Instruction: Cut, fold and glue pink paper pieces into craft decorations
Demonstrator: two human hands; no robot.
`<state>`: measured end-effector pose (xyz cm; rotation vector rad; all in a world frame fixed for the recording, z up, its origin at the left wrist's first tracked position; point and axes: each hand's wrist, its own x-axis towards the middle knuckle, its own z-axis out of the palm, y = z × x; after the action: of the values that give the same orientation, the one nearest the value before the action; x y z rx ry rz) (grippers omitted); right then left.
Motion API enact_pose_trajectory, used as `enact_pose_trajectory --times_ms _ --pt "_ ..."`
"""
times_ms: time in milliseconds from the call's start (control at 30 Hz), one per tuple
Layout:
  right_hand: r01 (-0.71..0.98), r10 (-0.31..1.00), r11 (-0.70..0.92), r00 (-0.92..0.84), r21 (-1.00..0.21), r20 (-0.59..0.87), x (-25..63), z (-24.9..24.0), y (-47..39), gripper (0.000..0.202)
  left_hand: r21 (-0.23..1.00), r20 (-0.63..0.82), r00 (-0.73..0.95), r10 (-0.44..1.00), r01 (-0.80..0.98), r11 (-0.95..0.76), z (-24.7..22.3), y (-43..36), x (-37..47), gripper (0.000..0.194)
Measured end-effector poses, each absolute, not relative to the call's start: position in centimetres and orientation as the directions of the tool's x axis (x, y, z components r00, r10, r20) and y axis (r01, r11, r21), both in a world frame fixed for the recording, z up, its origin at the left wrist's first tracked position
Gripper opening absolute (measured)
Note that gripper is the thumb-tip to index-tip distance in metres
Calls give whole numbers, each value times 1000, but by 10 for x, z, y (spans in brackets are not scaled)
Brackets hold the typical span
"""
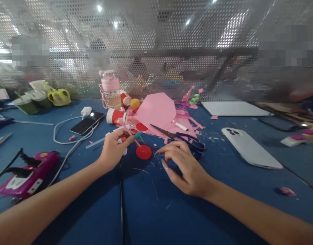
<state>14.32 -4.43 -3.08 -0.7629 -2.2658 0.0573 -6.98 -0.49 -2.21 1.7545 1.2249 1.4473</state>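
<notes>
My left hand (114,148) is closed in a pinch on a thin pink stick (127,129). Its lower end meets a flat red disc (143,152), though whether the two are joined I cannot tell. A small teal oval piece (137,134) shows at my left thumb tip. To the right of the disc, my right hand (184,168) hovers low over the blue table with its fingers apart and nothing between them. Just behind it lie dark-handled scissors (171,133), blades pointing left, on pink paper scraps.
Behind the hands are a large pink paper sheet (158,110), red paper cups (117,116) and a pink-lidded bottle (110,90). A purple power strip (29,175), cables and a dark phone (87,123) lie left; a white phone (250,148) lies right. A perforated metal screen (156,44) stands behind.
</notes>
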Motion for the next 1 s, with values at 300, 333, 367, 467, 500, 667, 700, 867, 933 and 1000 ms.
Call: enact_pose_trajectory --times_ms 300,333,367,467,500,667,700,867,933,1000 --pt "513 635 772 -615 -374 468 146 -36 -44 5 763 485 56 872 460 -454 -23 -10 -62 7" --pt "514 635 773 -619 -372 462 146 -36 -44 6 749 501 56 864 472 -465 -23 -11 -61 5" --pt "512 633 774 -621 -372 462 146 -36 -44 6 729 521 63 851 486 -482 -23 -11 -60 4" --pt "503 629 777 -619 -378 470 146 -36 -43 9 654 582 104 806 529 -541 -23 -11 -56 2" --pt "504 630 777 -618 -378 471 146 -36 -43 10 636 593 116 797 541 -551 -23 -11 -56 3" --pt "519 642 767 -612 -378 462 146 -37 -43 12 650 573 89 815 556 -518 -21 -11 -54 3" --pt "518 643 765 -611 -382 462 146 -36 -44 12 665 559 77 826 553 -502 -20 -11 -53 3" --pt "515 646 764 -611 -389 458 146 -35 -43 11 691 523 64 850 552 -466 -19 -10 -52 4" --pt "518 645 765 -616 -383 453 146 -35 -43 10 684 526 70 848 559 -470 -19 -10 -52 3" --pt "515 642 767 -615 -384 458 146 -34 -43 10 677 526 79 847 564 -473 -19 -10 -52 3"
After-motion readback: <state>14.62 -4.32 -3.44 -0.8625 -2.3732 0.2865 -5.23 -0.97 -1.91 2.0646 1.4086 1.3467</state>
